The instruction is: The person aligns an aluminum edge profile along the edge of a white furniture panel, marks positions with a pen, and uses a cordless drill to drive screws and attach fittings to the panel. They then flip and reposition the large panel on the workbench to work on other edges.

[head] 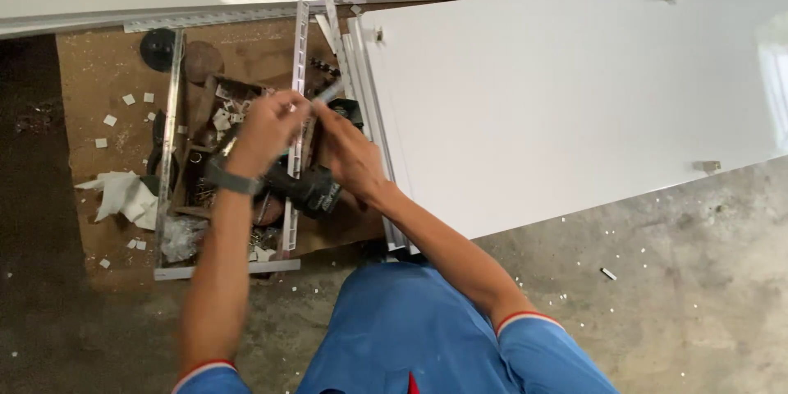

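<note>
My left hand [267,127] and my right hand [349,152] meet above a cluttered wooden tray. Both are blurred. Between their fingertips is a small thin grey piece [328,92]; which hand grips it I cannot tell. A dark watch [231,179] is on my left wrist. Just below the hands lies a black power drill [316,189] among the clutter.
A large glossy white panel [574,90] with small metal brackets lies to the right. Metal rails [300,115] and another rail [168,139] run across the brown board [107,74], with crumpled white paper [123,195], a black disc [158,48] and white chips. Below is a concrete floor [657,279].
</note>
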